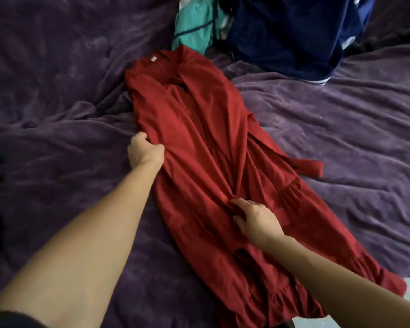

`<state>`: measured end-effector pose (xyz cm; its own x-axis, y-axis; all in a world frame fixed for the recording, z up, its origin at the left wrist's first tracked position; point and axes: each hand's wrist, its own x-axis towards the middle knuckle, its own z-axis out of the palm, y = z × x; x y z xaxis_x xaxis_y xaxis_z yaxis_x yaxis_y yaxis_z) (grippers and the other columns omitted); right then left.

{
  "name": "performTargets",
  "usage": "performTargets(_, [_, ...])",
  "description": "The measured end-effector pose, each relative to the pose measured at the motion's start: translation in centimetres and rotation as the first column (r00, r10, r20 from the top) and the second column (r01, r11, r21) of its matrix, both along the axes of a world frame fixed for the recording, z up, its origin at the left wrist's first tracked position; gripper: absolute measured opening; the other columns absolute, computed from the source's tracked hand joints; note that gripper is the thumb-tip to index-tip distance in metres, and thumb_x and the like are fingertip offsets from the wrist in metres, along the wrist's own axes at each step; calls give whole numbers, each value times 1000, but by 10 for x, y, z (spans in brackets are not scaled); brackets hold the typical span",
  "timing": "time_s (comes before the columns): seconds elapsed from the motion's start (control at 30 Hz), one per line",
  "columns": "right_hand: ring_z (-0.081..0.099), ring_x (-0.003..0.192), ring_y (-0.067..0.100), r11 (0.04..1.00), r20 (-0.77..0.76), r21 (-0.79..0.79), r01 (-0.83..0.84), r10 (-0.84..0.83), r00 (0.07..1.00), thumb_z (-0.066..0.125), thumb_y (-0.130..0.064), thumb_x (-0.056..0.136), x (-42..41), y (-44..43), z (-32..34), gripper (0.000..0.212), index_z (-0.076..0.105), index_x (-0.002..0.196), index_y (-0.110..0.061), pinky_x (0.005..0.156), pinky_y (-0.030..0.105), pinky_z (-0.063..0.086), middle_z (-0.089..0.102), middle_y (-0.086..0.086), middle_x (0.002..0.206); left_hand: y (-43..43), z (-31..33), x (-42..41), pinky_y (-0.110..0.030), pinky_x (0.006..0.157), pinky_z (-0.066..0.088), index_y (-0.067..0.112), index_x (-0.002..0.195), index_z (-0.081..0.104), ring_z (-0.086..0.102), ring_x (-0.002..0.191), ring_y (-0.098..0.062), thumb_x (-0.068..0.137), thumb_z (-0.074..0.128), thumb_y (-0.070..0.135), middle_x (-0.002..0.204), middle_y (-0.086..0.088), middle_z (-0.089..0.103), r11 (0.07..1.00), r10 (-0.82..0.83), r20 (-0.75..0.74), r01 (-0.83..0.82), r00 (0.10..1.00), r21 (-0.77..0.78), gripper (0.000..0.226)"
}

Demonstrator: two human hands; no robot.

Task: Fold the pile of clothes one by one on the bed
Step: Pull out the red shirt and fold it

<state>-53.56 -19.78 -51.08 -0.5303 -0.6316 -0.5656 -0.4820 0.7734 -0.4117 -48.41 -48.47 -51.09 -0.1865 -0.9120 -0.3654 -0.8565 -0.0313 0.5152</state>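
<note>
Fig. | red dress (199,143) is laid lengthwise on the bed (57,79) | one side edge is gripped by the left hand (146,151) | a central crease is pinched by the right hand (256,218), presumably to flatten it before folding.

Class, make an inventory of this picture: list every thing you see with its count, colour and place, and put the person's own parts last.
red dress: one, red, spread lengthwise mid-bed, collar far, ruffled hem near.
sash: one, red, trailing off the dress's right side onto the blanket.
teal garment: one, teal, crumpled at the far edge, beyond the collar.
navy garment: one, dark blue with white trim, heaped far right beside the teal one.
blanket: one, purple, wrinkled, under everything.
left hand: one, grips the dress's left edge.
right hand: one, pinches a fold near the dress's middle.
</note>
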Motion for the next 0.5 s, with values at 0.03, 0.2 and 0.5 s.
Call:
performTargets(0.03, [57, 112, 24, 1000, -9, 10, -27, 28, 1000, 56, -32, 89, 0, 9, -2, 44, 50, 132, -33, 88, 36, 49, 59, -3, 120, -5, 0, 2, -36, 101, 39, 14, 131, 53, 49, 123, -33, 80, 69, 19, 132, -16, 54, 999, 4, 58, -2, 998, -34, 54])
performTargets(0.2, [58, 106, 21, 994, -215, -98, -57, 35, 976, 56, -36, 86, -17, 45, 7, 34, 63, 118, -30, 79, 36, 54, 61, -6, 111, 35, 5, 29, -48, 91, 40, 21, 130, 46, 44, 118, -38, 73, 69, 13, 133, -17, 44, 882, -252, 375, 371, 892, -290, 62])
performTargets(0.5, [30, 140, 25, 972, -179, 234, 11, 32, 983, 58, -50, 87, -71, 152, 4, 66, 31, 146, -36, 106, 50, 37, 26, 2, 156, 237, -12, 96, -47, 109, 31, 21, 140, 45, 33, 137, -35, 83, 63, 35, 151, -18, 32, 579, -758, 294, 808, 582, -109, 60])
